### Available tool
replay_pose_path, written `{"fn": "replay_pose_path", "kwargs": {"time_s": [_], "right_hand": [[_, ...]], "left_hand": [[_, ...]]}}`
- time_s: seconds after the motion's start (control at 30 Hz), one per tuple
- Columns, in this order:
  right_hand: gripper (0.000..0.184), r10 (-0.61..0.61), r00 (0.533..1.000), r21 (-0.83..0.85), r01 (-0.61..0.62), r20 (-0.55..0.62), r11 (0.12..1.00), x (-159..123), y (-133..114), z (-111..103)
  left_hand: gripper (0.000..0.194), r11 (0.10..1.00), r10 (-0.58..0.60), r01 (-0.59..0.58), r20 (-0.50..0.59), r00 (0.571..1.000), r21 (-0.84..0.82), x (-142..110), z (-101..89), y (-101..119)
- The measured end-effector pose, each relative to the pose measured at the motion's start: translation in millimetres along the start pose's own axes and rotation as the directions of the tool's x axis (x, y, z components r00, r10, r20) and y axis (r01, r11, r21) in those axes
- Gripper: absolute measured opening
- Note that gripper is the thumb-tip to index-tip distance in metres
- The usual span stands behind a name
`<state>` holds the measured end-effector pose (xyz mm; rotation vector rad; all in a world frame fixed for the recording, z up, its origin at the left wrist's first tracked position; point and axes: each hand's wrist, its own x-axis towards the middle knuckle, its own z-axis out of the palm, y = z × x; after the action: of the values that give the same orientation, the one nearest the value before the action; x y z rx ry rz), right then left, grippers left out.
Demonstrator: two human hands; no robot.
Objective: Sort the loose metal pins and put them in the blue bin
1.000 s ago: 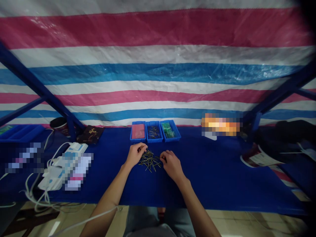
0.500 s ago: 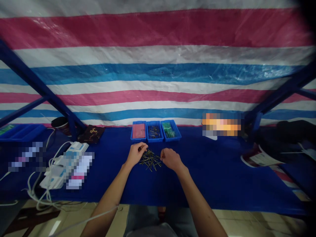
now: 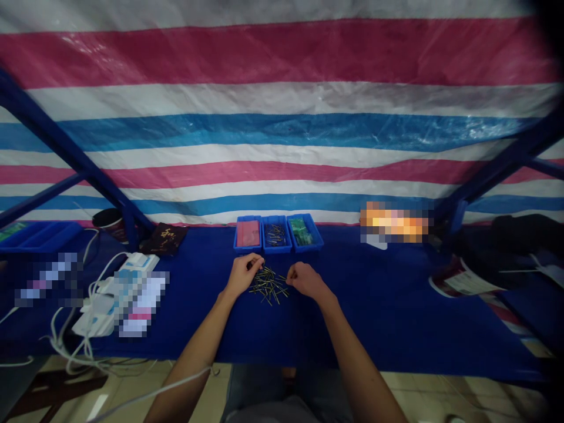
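Pile of thin rods (image 3: 269, 288) on table (image 3: 374, 311), between my hands, near side of the middle blue bin (image 3: 276, 250). Rod axes mixed; no common direction. My left hand (image 3: 245, 274) borders the pile's far-left edge, my right hand (image 3: 305, 279) its right edge; neither clearly nearer. Fingers of both curled, thumbs close to fingertips; cannot tell whether either grips a rod.

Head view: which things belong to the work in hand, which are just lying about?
Likely in use:
- pile of thin sticks, between left hand and right hand
- three blue bins beyond it; the middle one holds similar-looking pieces

Apparently lying about:
- white power strip
- brown packet
- maroon tub, far right
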<state>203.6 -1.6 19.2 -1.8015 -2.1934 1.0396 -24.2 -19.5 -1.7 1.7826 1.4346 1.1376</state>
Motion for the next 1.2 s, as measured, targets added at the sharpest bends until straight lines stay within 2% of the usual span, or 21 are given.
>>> {"fn": "replay_pose_path", "kwargs": {"time_s": [0.13,0.3,0.57,0.7,0.8,0.97,1.1,1.2], "right_hand": [[0.006,-0.057,0.997,0.164,0.064,-0.044,0.984,-0.2,9.4,4.0],[0.009,-0.17,0.969,0.341,0.223,-0.179,0.913,-12.1,21.0,10.1],[0.015,-0.197,0.932,0.501,0.332,-0.304,0.799,-35.9,25.9,26.3],[0.017,-0.143,0.906,0.501,0.346,-0.398,0.793,-41.9,24.7,34.8],[0.018,-0.121,0.903,0.514,0.34,-0.413,0.788,-43.2,24.2,36.3],[0.02,-0.106,0.884,0.528,0.363,-0.455,0.767,-34.0,9.0,24.0],[0.015,-0.289,0.845,0.328,0.458,-0.45,0.826,-11.8,-16.1,6.3],[0.013,-0.446,0.809,0.175,0.538,-0.382,0.825,7.6,-33.4,-2.3]], "left_hand": [[0.032,1.0,0.001,-0.001,-0.01,1.0,-0.011,-0.4,0.0,-0.7],[0.031,1.0,0.011,-0.011,-0.025,1.0,-0.011,-0.8,-0.1,-0.6],[0.03,1.0,0.005,-0.005,-0.03,1.0,-0.017,-0.7,0.8,-1.1],[0.03,1.0,0.012,-0.012,-0.028,1.0,-0.011,-0.6,0.7,-1.6],[0.031,1.0,0.016,-0.016,-0.028,0.999,-0.019,-0.6,0.8,-1.9],[0.029,0.998,0.02,-0.021,-0.022,1.0,-0.061,-1.6,-0.1,1.4],[0.029,0.998,0.039,-0.04,-0.008,0.999,-0.052,-2.3,-0.7,4.8],[0.029,0.998,0.057,-0.057,-0.012,0.998,-0.028,-1.8,-0.2,3.8]]}}
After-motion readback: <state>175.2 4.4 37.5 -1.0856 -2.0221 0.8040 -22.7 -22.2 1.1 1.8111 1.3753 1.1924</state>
